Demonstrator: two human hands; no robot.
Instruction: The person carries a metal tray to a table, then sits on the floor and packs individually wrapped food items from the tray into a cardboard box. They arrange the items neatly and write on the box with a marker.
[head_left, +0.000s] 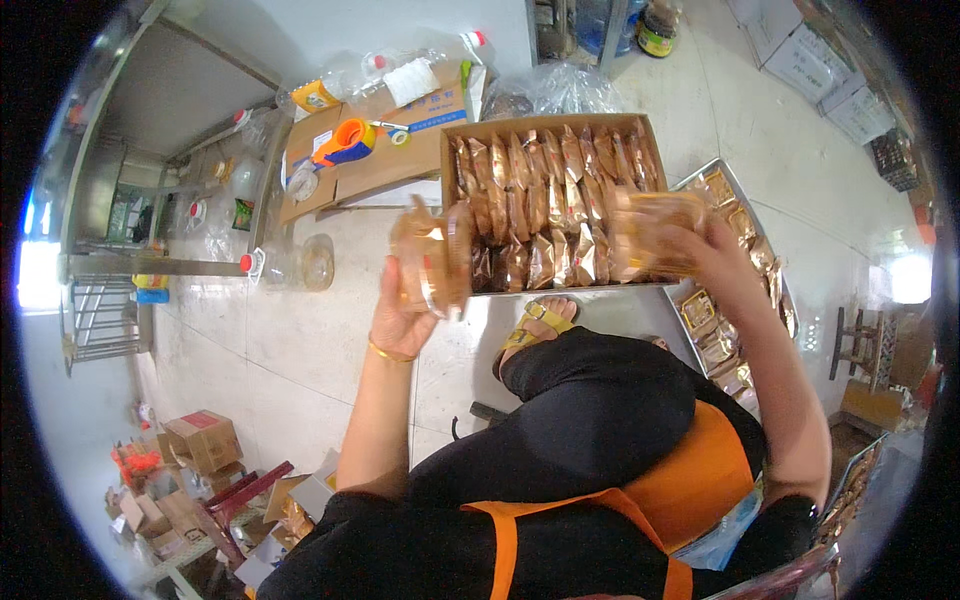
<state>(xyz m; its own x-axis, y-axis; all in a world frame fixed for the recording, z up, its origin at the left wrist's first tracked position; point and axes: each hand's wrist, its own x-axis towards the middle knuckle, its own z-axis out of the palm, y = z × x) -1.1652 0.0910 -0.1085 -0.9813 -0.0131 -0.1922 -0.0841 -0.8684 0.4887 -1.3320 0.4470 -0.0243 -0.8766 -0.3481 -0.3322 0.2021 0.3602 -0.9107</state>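
Observation:
My left hand is closed around a small bunch of clear-wrapped, golden-brown packets, held up at the left side of a cardboard carton. Above the carton's right side, my right hand grips another bunch of packets, smeared by motion. Rows of shiny brown packets stand on edge inside the carton. To its right lies a metal tray with more wrapped packets, partly hidden behind my right forearm. What is inside the wrappers is too small to make out.
An orange and blue tape dispenser sits on flattened cardboard at the left. Large clear plastic bottles lie beyond it. Piled cartons are at lower left, white boxes at far right. My sandalled foot is just below the carton.

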